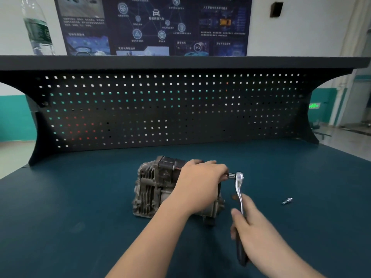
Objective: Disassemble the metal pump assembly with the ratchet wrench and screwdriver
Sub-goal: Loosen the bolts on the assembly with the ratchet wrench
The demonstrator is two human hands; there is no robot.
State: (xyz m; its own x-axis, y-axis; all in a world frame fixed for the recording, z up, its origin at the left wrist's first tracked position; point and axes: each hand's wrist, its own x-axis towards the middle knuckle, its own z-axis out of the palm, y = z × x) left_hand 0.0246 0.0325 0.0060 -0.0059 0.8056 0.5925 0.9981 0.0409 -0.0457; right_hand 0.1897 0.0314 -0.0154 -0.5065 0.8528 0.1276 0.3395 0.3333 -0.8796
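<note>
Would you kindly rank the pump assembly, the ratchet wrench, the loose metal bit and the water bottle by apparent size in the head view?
1. pump assembly
2. ratchet wrench, long but thin
3. water bottle, far off on the shelf and cut off by the frame, so its place against the wrench is unsure
4. loose metal bit

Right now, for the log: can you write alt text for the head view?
A left hand steadies a grimy finned metal pump assembly on a dark blue workbench while the right hand grips a chrome ratchet wrench, its socket at the pump's right side. A small silver bit lies to the right.
</note>
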